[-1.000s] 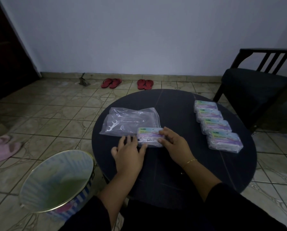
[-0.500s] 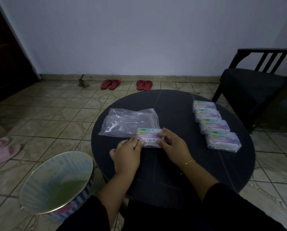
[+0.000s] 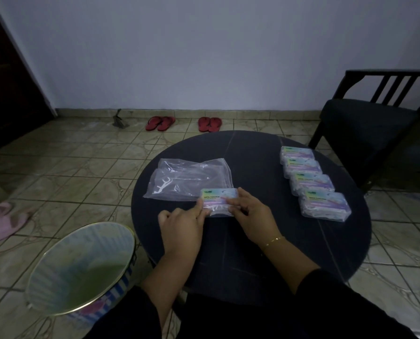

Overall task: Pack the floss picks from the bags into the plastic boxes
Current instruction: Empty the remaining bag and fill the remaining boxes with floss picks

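A clear plastic box (image 3: 217, 200) with a pastel label, filled with floss picks, lies on the round dark table (image 3: 253, 253). My left hand (image 3: 183, 227) grips its left end and my right hand (image 3: 251, 217) presses its right side and top. Behind it lie clear plastic bags (image 3: 192, 177), nearly flat, with one white floss pick (image 3: 162, 185) showing inside at their left end. Several more filled boxes (image 3: 311, 182) stand in a row along the table's right side.
A striped waste bin (image 3: 79, 272) stands on the tiled floor at the table's left. A dark chair (image 3: 365, 123) is at the right. Two pairs of red sandals (image 3: 183, 123) lie by the wall, and a pink slipper (image 3: 1, 221) at far left.
My left hand has gone from lying flat beside the box to gripping its left end. My right hand has closed further over the box's right side. The box has barely moved.
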